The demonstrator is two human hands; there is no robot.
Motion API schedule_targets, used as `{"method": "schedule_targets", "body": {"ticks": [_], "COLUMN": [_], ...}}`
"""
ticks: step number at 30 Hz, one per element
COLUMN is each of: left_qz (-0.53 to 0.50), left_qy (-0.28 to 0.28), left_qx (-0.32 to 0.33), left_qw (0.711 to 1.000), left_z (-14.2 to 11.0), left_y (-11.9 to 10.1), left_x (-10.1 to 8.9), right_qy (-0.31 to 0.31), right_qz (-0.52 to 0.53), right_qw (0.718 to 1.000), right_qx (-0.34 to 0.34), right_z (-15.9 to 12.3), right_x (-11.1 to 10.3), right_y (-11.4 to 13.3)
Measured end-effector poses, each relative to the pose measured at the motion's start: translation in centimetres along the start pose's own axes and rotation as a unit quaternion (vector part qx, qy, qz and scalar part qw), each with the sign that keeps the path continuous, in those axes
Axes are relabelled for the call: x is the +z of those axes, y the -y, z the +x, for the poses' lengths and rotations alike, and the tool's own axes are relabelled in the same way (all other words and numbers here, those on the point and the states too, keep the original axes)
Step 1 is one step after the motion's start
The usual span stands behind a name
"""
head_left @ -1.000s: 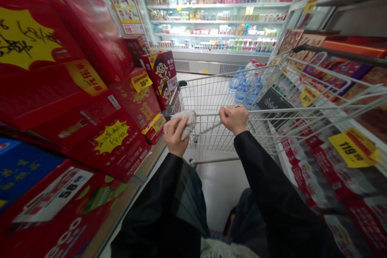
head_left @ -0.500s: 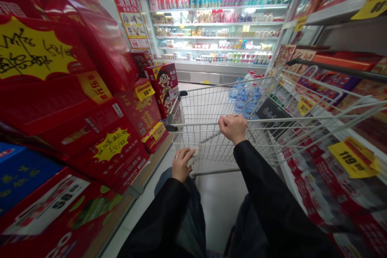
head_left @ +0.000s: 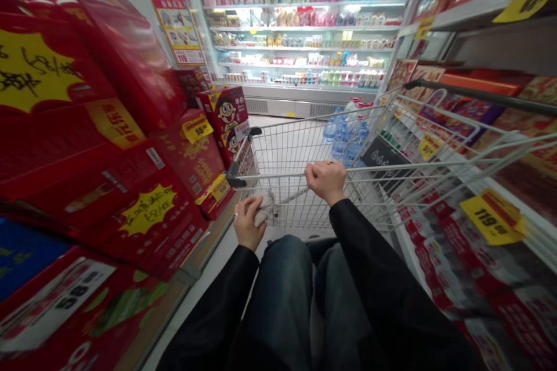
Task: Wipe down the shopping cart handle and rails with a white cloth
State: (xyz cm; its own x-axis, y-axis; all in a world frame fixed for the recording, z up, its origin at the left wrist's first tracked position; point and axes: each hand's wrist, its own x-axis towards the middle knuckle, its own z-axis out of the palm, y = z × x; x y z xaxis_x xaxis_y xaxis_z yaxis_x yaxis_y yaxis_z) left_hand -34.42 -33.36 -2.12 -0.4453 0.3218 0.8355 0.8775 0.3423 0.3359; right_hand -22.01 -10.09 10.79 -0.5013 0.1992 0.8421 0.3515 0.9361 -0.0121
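Note:
A wire shopping cart (head_left: pixel 287 139) stands side-on before me, its handle end off to the right. My right hand (head_left: pixel 327 179) is closed around the cart's upper side rail. Lower and to the left, my left hand (head_left: pixel 249 223) grips a crumpled whitish cloth (head_left: pixel 264 208) at the cart's side wires, near the black corner piece. Whether the cloth touches the wires I cannot tell. Through the mesh I see a floor and no goods lying in the near part of the basket.
Stacked red gift boxes (head_left: pixel 130 185) with yellow price signs line the left. A shelf with packaged goods and a price tag (head_left: pixel 494 217) runs along the right. Bottled water packs (head_left: pixel 346 136) stand on the floor beyond the cart, before a lit refrigerated case (head_left: pixel 300 93).
My left hand went from the top rail down to the lower side wires with the cloth, then slightly up. My right hand stayed on the rail. My knees have come forward into view.

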Motion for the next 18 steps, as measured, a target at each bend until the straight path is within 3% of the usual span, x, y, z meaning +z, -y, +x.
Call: {"method": "schedule_targets", "body": {"ticks": [5,12,18], "left_qz": [-0.002,-0.011,-0.028], "left_qy": [-0.005,0.03,0.03], "left_qx": [-0.019,-0.016,-0.003], "left_qw": [1.0,0.999,0.999], "left_z": [-0.9,-4.7,-3.9], "left_y": [0.4,0.0,-1.3], "left_x": [1.1,3.3,2.2], "right_qy": [-0.005,-0.004,-0.004], "right_qz": [-0.002,0.0,0.001], "right_qw": [1.0,1.0,1.0], "right_qx": [-0.006,-0.003,-0.004], "right_z": [0.0,0.0,-0.3], "right_x": [0.5,0.4,0.3], "right_y": [-0.1,-0.2,-0.3]}}
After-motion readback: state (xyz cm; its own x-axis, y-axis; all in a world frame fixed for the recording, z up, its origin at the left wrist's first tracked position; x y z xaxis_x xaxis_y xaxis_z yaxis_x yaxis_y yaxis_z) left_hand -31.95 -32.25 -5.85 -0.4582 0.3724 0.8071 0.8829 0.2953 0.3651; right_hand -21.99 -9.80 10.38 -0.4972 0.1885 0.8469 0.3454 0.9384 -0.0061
